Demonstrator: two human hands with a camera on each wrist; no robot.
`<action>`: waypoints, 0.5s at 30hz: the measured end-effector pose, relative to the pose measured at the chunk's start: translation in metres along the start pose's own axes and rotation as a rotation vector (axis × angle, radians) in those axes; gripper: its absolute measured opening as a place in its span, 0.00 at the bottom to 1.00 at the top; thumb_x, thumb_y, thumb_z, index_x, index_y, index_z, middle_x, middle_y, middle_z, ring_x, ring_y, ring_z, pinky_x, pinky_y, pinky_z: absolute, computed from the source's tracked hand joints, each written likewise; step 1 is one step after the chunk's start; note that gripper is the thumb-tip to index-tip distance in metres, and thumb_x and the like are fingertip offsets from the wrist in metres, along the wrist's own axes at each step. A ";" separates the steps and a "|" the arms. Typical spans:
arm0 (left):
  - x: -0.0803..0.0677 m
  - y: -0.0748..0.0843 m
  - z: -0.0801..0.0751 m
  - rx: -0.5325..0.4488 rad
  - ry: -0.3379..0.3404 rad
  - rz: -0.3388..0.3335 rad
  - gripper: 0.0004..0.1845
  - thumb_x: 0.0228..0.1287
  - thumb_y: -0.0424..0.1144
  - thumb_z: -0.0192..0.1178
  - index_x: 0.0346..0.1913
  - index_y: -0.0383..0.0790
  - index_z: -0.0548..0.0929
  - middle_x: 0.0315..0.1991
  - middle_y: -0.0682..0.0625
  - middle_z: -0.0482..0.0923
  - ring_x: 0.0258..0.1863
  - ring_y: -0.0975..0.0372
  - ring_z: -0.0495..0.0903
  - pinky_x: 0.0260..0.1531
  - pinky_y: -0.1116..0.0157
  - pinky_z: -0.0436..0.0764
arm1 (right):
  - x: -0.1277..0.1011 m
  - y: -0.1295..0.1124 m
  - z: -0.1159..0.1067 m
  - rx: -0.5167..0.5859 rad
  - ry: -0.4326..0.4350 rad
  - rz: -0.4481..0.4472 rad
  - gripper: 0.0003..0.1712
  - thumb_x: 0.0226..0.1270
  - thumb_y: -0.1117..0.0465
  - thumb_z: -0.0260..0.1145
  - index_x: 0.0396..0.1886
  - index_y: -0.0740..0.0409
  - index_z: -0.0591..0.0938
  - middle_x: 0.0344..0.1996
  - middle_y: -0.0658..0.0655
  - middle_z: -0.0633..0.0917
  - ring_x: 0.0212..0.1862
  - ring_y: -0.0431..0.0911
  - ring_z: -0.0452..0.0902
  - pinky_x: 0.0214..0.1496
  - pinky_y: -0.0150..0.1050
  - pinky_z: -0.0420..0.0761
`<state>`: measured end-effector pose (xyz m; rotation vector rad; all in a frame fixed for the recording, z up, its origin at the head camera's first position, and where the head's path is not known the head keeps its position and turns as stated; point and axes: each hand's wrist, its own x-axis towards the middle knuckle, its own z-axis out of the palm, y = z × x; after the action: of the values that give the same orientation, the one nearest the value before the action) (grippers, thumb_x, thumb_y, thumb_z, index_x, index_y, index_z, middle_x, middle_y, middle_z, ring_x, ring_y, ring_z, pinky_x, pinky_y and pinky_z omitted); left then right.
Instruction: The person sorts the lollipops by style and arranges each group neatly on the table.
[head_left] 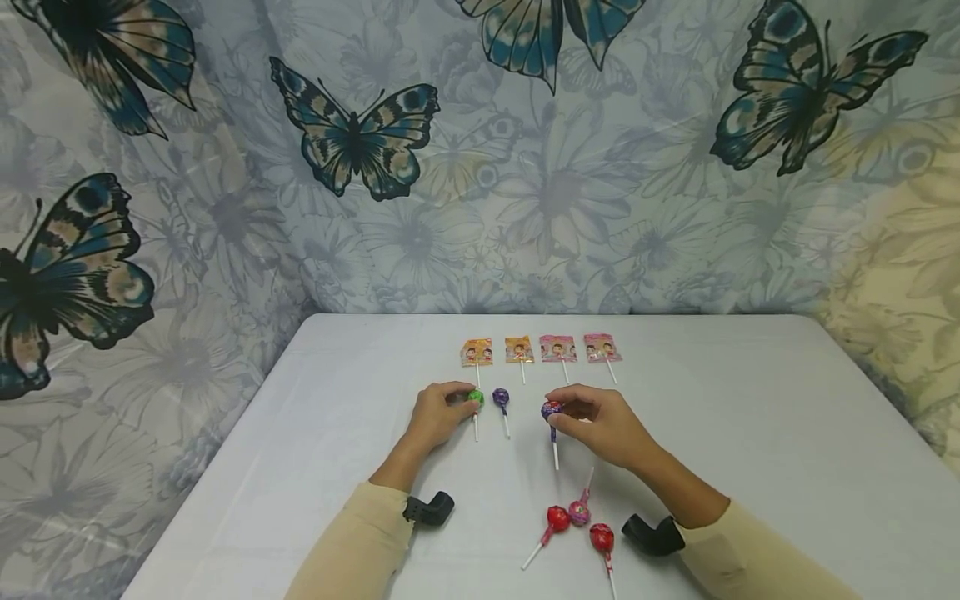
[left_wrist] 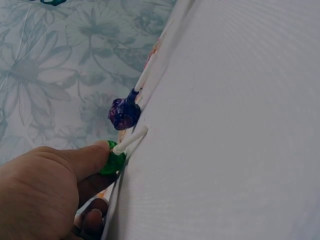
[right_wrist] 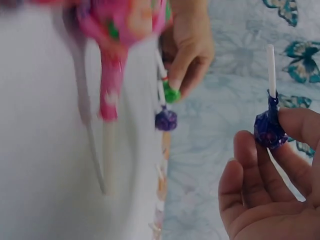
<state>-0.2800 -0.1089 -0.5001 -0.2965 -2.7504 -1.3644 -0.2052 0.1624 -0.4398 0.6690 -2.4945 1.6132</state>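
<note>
My left hand (head_left: 459, 403) pinches the head of a green lollipop (head_left: 476, 397) that lies on the white table (head_left: 750, 433); in the left wrist view the thumb (left_wrist: 85, 157) presses on the green head (left_wrist: 114, 161). Just to its right lies a purple lollipop (head_left: 500, 397), untouched. My right hand (head_left: 561, 414) pinches a dark blue-purple lollipop (head_left: 551, 409) by its head, stick pointing toward me. In the right wrist view its fingertips (right_wrist: 292, 122) grip the wrapped head (right_wrist: 269, 131), lifted a little off the table.
Several flat wrapped lollipops lie in a row at the back: two orange (head_left: 477, 352) and two pink (head_left: 602, 347). Near me lie two red lollipops (head_left: 557, 518) and a pink one (head_left: 579, 512). A butterfly-print cloth (head_left: 360, 142) hangs behind the table.
</note>
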 end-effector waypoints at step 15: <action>-0.001 0.001 0.000 -0.007 0.006 0.028 0.14 0.56 0.38 0.71 0.47 0.45 0.87 0.40 0.53 0.81 0.43 0.58 0.77 0.46 0.55 0.74 | 0.046 0.022 0.001 -0.188 -0.097 0.058 0.12 0.60 0.62 0.72 0.43 0.61 0.85 0.35 0.50 0.86 0.39 0.45 0.81 0.42 0.42 0.80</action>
<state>-0.2793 -0.1087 -0.4994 -0.3295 -2.7267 -1.3668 -0.2555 0.1547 -0.4451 0.6714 -2.7144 1.3702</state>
